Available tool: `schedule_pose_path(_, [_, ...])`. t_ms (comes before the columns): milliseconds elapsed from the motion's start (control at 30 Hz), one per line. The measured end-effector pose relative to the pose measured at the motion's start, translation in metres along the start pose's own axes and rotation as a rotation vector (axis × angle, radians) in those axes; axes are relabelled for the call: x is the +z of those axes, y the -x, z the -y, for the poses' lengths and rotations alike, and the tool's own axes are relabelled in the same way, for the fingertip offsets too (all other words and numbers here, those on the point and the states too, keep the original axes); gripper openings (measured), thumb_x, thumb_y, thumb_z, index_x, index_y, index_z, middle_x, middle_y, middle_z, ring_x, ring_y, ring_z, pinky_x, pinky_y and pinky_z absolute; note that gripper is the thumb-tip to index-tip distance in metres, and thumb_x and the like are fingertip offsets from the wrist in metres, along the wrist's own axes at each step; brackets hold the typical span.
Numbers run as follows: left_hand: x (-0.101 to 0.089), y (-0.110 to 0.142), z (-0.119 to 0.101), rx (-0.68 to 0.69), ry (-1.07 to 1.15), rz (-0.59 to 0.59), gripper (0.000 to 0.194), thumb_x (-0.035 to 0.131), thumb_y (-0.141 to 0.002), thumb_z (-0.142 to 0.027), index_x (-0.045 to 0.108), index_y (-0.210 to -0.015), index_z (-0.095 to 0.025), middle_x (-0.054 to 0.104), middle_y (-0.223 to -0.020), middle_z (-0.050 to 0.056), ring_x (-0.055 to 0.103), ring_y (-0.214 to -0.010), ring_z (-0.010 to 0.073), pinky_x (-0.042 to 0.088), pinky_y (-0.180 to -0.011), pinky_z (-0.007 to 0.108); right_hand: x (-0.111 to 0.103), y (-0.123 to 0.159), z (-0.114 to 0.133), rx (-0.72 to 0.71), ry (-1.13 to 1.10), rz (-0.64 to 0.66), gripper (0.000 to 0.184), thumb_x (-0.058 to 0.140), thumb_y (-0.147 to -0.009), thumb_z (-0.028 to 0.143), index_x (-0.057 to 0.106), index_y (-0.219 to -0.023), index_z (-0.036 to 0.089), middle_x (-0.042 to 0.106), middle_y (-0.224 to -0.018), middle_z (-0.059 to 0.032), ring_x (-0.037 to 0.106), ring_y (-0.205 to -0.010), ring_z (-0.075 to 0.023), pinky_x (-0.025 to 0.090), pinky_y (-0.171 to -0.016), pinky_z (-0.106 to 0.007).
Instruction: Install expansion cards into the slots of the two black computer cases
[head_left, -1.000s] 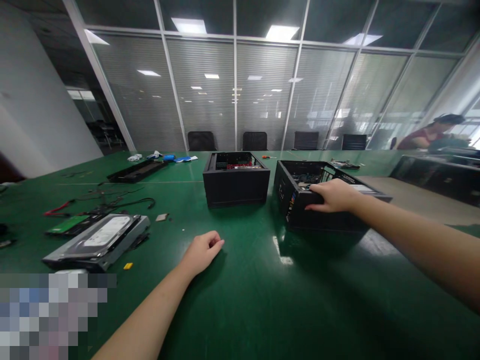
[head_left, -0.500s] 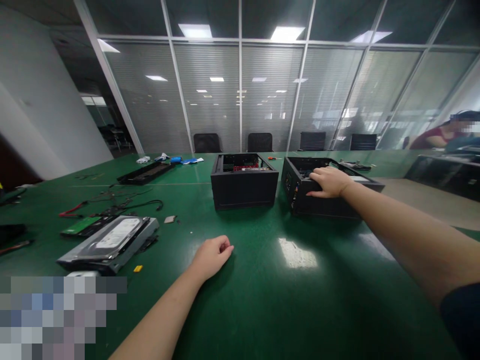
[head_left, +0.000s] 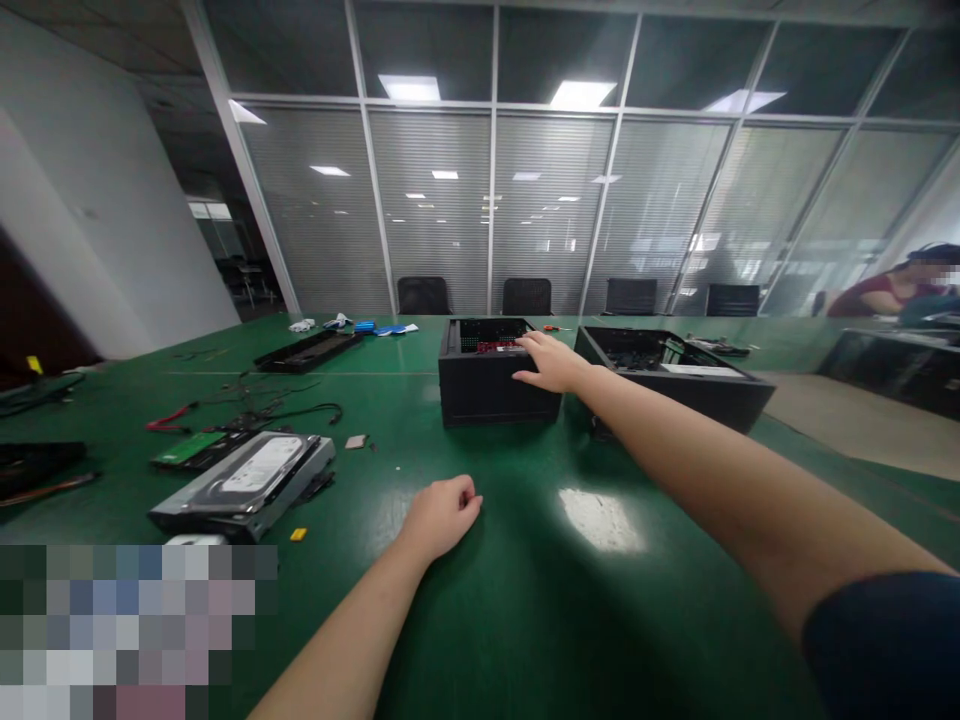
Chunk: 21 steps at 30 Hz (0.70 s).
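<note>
- Left hand (head_left: 442, 518) is resting on the near part of the table (head_left: 495, 630), fingers loosely curled in with the thumb tucked up against them. Can't tell if anything's inside.
- Yellow bit (head_left: 298, 535) and hard drive (head_left: 262, 470) are left of that, toward the table's left edge.
- Decent stretch of shiny tabletop between the left hand and the cases' near sides.
- Right hand (head_left: 555, 365) has its fingers spread, thumb apart, at the left case's near right corner. Looks like it's right at the rim, but actual contact is hard to call.
- Left case (head_left: 491, 395) is around mid-table, top open, red board (head_left: 495, 348) inside.
- Right case (head_left: 705, 395) is just beside it, narrow gap, also open-topped: dark parts inside, pale strip (head_left: 697, 370) along its near rim. Right forearm crosses in front.
- Screwdriver (head_left: 556, 329) sits behind the cases, near the table's far edge.
</note>
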<state>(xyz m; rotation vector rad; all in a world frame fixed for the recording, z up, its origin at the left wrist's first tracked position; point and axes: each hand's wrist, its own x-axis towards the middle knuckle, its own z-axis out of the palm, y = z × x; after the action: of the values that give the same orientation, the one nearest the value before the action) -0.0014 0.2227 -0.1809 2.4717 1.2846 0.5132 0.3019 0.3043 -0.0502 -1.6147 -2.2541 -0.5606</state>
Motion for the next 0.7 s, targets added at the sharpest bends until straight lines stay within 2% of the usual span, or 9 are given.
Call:
schedule_pose_path(67, [0.0,0.0,0.001,0.005,0.017,0.005,0.023,0.05,-0.087,-0.041,0.059,-0.075,-0.024,0.063,-0.069,0.0,0.055,-0.064,0.0155,0.024,-0.057,0.025,0.013,-0.018,0.008,0.126,-0.007,0.08,0.079,0.043,-0.086,0.067,0.04,-0.139,0.008,0.041,-0.139,-0.0223,0.04,-0.125,-0.0339,0.032,-0.104,-0.045])
schedule_pose_path(167, [0.002,-0.001,0.003,0.001,0.038,0.003,0.023,0.05,-0.086,-0.042,0.059,-0.075,-0.023,0.062,-0.068,-0.001,0.054,-0.062,0.0151,0.025,-0.056,0.026,0.023,-0.027,0.011,0.248,0.019,0.148,0.077,0.034,-0.086,0.072,0.05,-0.129,0.01,0.047,-0.13,-0.0233,0.044,-0.119,-0.0364,0.037,-0.098,-0.05])
schedule_pose_path(300, [0.005,-0.002,0.006,0.008,0.128,-0.034,0.025,0.052,-0.085,-0.042,0.059,-0.072,-0.022,0.06,-0.065,-0.002,0.053,-0.06,0.0141,0.028,-0.056,0.025,0.017,-0.025,0.013,0.251,0.064,0.162,0.078,0.034,-0.085,0.074,0.051,-0.126,0.01,0.048,-0.128,-0.0241,0.044,-0.119,-0.0368,0.038,-0.097,-0.05])
schedule_pose_path(400, [0.005,-0.005,0.012,0.002,0.35,-0.098,0.035,0.052,-0.086,-0.047,0.055,-0.065,-0.019,0.054,-0.057,-0.002,0.05,-0.056,0.0127,0.032,-0.055,0.024,0.006,-0.022,0.021,0.276,0.09,0.201,0.08,0.033,-0.084,0.076,0.053,-0.122,0.009,0.05,-0.123,-0.0252,0.047,-0.115,-0.0373,0.038,-0.095,-0.051])
schedule_pose_path(467, [0.001,-0.007,0.018,-0.075,0.577,-0.213,0.04,0.048,-0.087,-0.051,0.051,-0.064,-0.019,0.047,-0.05,-0.003,0.047,-0.049,0.0116,0.034,-0.051,0.023,-0.003,-0.014,0.03,0.25,0.118,0.187,0.079,0.031,-0.085,0.075,0.054,-0.12,0.009,0.052,-0.12,-0.0245,0.048,-0.112,-0.037,0.039,-0.094,-0.05])
schedule_pose_path(533, [-0.004,-0.009,0.025,-0.191,0.774,-0.395,0.04,0.044,-0.088,-0.053,0.05,-0.066,-0.019,0.042,-0.048,-0.005,0.042,-0.043,0.0107,0.034,-0.045,0.022,-0.014,0.0,0.04,0.192,0.141,0.175,0.076,0.03,-0.086,0.074,0.055,-0.119,0.01,0.053,-0.118,-0.0228,0.049,-0.111,-0.0359,0.04,-0.092,-0.048])
schedule_pose_path(633, [-0.009,-0.01,0.037,-0.308,0.91,-0.664,0.037,0.041,-0.088,-0.051,0.049,-0.07,-0.02,0.041,-0.05,-0.005,0.039,-0.042,0.0103,0.031,-0.039,0.021,-0.035,0.035,0.057,0.129,0.17,0.148,0.072,0.032,-0.087,0.072,0.056,-0.119,0.012,0.054,-0.114,-0.0206,0.05,-0.107,-0.0341,0.042,-0.088,-0.046])
schedule_pose_path(700, [-0.011,-0.011,0.042,-0.338,0.955,-0.727,0.037,0.042,-0.088,-0.051,0.05,-0.071,-0.02,0.042,-0.051,-0.005,0.04,-0.043,0.0104,0.031,-0.039,0.021,-0.052,0.064,0.069,0.095,0.177,0.118,0.069,0.036,-0.088,0.069,0.056,-0.12,0.012,0.054,-0.111,-0.0192,0.051,-0.104,-0.0325,0.043,-0.087,-0.045])
